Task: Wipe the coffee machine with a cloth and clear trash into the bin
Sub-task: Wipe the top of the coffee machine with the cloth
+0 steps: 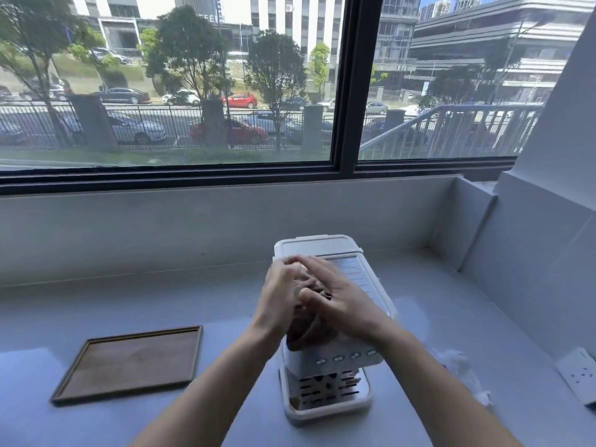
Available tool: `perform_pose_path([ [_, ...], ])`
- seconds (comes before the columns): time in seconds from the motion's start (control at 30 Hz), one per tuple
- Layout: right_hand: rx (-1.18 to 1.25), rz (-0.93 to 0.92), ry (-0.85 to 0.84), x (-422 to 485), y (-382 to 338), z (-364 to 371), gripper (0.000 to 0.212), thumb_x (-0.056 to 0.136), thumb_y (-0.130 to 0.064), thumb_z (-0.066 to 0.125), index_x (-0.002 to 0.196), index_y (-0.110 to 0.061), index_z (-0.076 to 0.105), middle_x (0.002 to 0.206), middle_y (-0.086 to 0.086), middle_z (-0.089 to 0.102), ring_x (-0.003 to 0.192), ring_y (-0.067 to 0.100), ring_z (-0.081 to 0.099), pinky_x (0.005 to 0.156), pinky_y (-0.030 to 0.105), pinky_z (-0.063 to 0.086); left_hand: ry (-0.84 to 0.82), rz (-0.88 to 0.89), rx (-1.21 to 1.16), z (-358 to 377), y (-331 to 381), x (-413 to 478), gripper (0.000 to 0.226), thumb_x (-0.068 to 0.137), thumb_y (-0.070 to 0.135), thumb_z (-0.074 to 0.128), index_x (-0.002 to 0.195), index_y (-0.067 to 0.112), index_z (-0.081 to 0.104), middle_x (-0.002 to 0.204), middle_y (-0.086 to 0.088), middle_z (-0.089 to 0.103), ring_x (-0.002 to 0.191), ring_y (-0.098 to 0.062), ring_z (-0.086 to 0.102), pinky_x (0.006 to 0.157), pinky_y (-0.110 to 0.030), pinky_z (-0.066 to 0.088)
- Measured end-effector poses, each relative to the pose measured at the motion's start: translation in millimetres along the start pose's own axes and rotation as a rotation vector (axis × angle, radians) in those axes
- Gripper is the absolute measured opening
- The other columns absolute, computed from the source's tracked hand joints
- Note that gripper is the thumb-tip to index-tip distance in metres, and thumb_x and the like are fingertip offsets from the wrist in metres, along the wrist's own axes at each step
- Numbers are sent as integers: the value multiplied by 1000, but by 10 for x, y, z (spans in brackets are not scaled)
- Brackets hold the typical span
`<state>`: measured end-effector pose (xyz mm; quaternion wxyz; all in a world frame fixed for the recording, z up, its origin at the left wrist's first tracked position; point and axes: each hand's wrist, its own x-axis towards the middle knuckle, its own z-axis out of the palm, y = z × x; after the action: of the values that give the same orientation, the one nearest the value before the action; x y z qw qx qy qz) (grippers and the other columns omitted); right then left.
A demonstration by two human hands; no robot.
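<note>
Coffee machine [342, 358] stands mid-desk [161, 304] below the window, drip tray toward me; a brown cloth [309, 333] is bunched on its top at the left and hangs over the front edge. My read on the hands: the right hand [342, 301] lies over the cloth with fingers spread and fairly straight, pressing it down, while the left hand [280, 295] sits against the cloth's left side, its fingers blurred, so I cannot tell whether it clutches the fabric. Wooden tray [135, 362] lies flat left of the machine, apart from it; crumpled white trash [459, 366] lies on the desk near the machine's right, and a white socket plate [577, 372] is further right.
</note>
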<state>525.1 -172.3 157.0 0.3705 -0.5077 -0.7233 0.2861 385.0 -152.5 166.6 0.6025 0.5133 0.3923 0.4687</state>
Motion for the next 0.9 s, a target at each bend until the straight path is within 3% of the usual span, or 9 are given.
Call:
perform_pose_path([
  [0.1, -357, 5, 50, 38, -53, 121, 84, 69, -71, 66, 144, -45, 40, 150, -17, 38, 138, -1, 33, 111, 21, 32, 109, -88, -510, -202, 16, 82, 29, 92, 23, 41, 111, 11, 59, 87, -12, 68, 81, -24, 68, 73, -34, 58],
  [0.2, -655, -103, 93, -46, -74, 353, 61, 79, -53, 67, 136, -35, 53, 140, -4, 51, 132, 18, 42, 102, 38, 45, 259, 154, -114, -324, -69, 157, 28, 96, 13, 37, 101, 8, 65, 92, -9, 66, 90, -23, 63, 84, -34, 51],
  [0.33, -680, -396, 230, -445, 115, 431, 45, 78, -31, 67, 122, -22, 64, 130, 4, 59, 120, 24, 54, 98, 33, 46, 69, 365, 338, -250, -175, 288, 34, 90, 23, 42, 105, 16, 71, 110, 3, 71, 109, -10, 62, 96, -25, 44],
  [0.43, -639, -454, 448, -737, 412, 272, 37, 86, -28, 70, 120, -15, 67, 129, 9, 61, 121, 28, 57, 101, 39, 46, -72, 382, 691, -143, -297, 341, 43, 90, 36, 39, 118, 21, 68, 127, 8, 64, 121, -5, 52, 101, -21, 36],
  [0.57, -532, -397, 638, -957, 715, 15, 34, 86, -19, 72, 119, -11, 69, 131, 11, 59, 125, 31, 55, 99, 43, 46, -106, 387, 971, -122, -459, 340, 46, 97, 37, 43, 132, 12, 57, 142, -4, 48, 136, -19, 38, 115, -36, 27],
  [0.63, -353, -306, 728, -979, 814, -42, 30, 88, -15, 65, 118, -18, 67, 127, 3, 61, 123, 27, 57, 99, 36, 45, -110, 407, 1014, -138, -469, 355, 40, 100, 29, 48, 136, 11, 53, 143, -5, 46, 137, -20, 35, 117, -36, 25],
  [0.7, 52, -48, 820, -919, 857, -103, 32, 83, -15, 60, 110, -28, 69, 105, -8, 67, 97, 14, 66, 83, 30, 51, -105, 433, 1038, -137, -470, 362, 39, 100, 25, 49, 136, 11, 52, 143, -4, 46, 136, -20, 36, 116, -33, 25],
  [0.77, 354, 154, 780, -812, 885, -185, 32, 80, -18, 56, 107, -25, 72, 83, -11, 68, 67, 11, 63, 61, 24, 50, -95, 435, 1053, -122, -463, 361, 39, 100, 24, 50, 136, 11, 51, 143, -4, 46, 136, -20, 36, 115, -31, 25],
  [0.9, 265, 244, 630, -567, 856, -472, 28, 76, -17, 59, 96, -29, 75, 85, -5, 74, 72, 7, 65, 61, 16, 50, -87, 421, 1050, -112, -469, 354, 38, 99, 23, 50, 136, 11, 52, 142, -4, 46, 135, -20, 37, 114, -31, 26],
])
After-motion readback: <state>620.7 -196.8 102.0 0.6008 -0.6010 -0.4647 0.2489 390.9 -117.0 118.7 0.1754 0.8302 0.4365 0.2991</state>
